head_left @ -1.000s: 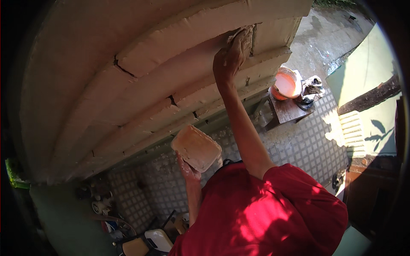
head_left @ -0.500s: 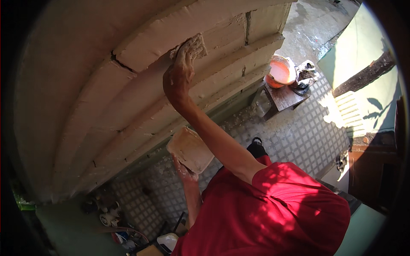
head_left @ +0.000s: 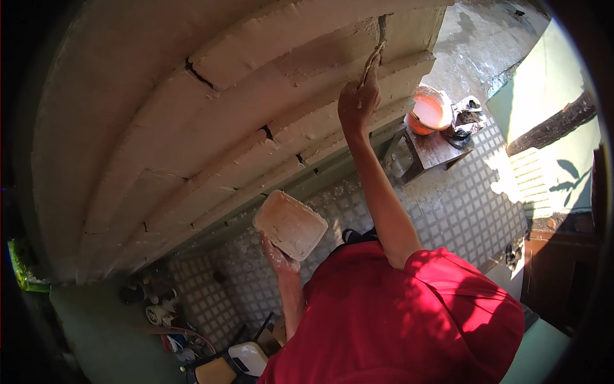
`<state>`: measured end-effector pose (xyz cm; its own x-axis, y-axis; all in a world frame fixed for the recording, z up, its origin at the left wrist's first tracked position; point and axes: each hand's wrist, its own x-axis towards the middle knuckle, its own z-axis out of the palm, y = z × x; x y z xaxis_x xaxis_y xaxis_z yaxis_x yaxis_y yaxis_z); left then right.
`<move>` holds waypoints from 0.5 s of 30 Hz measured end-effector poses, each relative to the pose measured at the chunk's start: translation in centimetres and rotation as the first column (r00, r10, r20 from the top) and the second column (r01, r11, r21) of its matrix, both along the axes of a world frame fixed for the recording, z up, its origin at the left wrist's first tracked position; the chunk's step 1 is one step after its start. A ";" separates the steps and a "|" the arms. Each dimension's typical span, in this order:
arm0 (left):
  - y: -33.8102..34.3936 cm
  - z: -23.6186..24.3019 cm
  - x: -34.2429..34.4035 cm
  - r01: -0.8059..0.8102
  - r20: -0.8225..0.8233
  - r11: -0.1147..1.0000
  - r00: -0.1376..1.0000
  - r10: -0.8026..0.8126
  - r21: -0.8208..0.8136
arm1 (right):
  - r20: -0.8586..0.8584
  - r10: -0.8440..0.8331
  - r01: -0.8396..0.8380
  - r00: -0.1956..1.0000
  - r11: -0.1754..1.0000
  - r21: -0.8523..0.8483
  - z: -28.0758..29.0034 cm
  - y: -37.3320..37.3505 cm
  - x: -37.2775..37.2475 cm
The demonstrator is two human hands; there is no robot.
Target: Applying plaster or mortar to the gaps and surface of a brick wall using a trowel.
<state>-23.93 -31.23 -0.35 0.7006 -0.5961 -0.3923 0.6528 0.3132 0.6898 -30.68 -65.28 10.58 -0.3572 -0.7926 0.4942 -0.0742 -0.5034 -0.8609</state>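
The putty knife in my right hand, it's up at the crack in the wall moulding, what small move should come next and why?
Probably draw the putty knife down along the dark vertical crack, pressing filler in. The right hand holds the blade tip at the crack's lower end, and the gap above looks open. The left hand holds the filler tray low, ready for a reload.

Right arm stretched up and away from the body, elbow nearly straight, forearm bare. Right hand [head_left: 358, 102] raised high, fingers closed, back of the hand toward the camera. Left arm bent and kept close to the chest, forearm angled upward. Left hand [head_left: 279, 258] lower, well apart from the right, palm up, fingers gripping from below. Red sleeves at both shoulders.
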 end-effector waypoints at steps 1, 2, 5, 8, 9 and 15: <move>0.2 0.0 -0.1 -0.012 0.007 1.000 1.000 0.012 0.014 | -0.039 -0.040 0.040 0.998 0.999 0.004 0.1 -0.4 1.0; 0.4 0.0 0.1 -0.024 0.009 1.000 1.000 0.023 0.015 | -0.078 -0.080 0.080 0.994 0.997 0.004 0.2 -1.2 2.1; 1.1 -0.1 0.4 -0.023 -0.025 1.000 0.999 0.022 -0.004 | -0.117 -0.113 0.106 0.987 0.992 -0.066 -2.4 -2.2 5.4; 1.7 0.7 0.3 -0.051 -0.062 0.999 0.997 0.051 0.006 | -0.032 -0.128 0.118 0.991 0.970 -0.214 -2.8 1.9 10.0; 1.8 0.9 0.6 -0.062 -0.049 0.998 0.997 0.064 0.029 | -0.047 -0.100 0.089 0.994 0.978 -0.187 -2.7 4.4 11.6; 1.6 1.6 1.0 -0.054 -0.011 0.997 0.998 0.055 0.048 | -0.021 0.323 -0.323 0.946 0.945 -0.056 -1.1 13.5 16.1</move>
